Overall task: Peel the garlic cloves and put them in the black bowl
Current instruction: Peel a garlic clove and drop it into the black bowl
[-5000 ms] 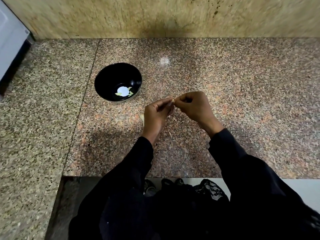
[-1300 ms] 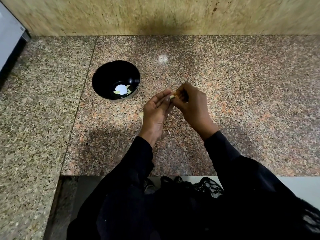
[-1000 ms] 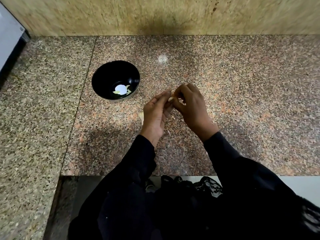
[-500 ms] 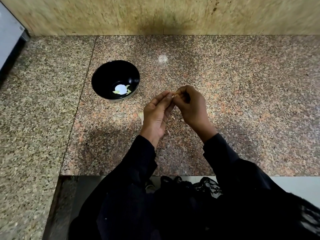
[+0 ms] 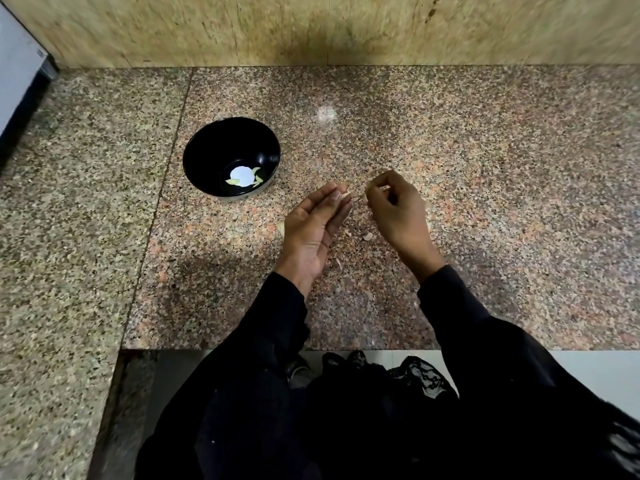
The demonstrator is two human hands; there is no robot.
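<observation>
The black bowl (image 5: 194, 152) stands on the granite counter (image 5: 485, 188), left of my hands, with a few peeled cloves (image 5: 256, 173) at its bottom. My left hand (image 5: 310, 233) is held palm inward and holds a pale garlic clove (image 5: 345, 198) at its fingertips. A short gap to the right, my right hand (image 5: 396, 209) pinches a thin strip of garlic skin (image 5: 369, 186) between thumb and forefinger. The strip seems to trail back toward the clove.
Skin scraps (image 5: 367, 236) lie on the counter between and below my hands. Another pale piece (image 5: 280, 227) shows just left of my left hand. A grey appliance (image 5: 17, 81) stands at far left, the wall runs behind, and the counter's front edge (image 5: 346, 348) is near my body.
My hands were joined over the clove; now they are apart. The right hand has pulled to the right with a bit of skin, while the left keeps the clove.
</observation>
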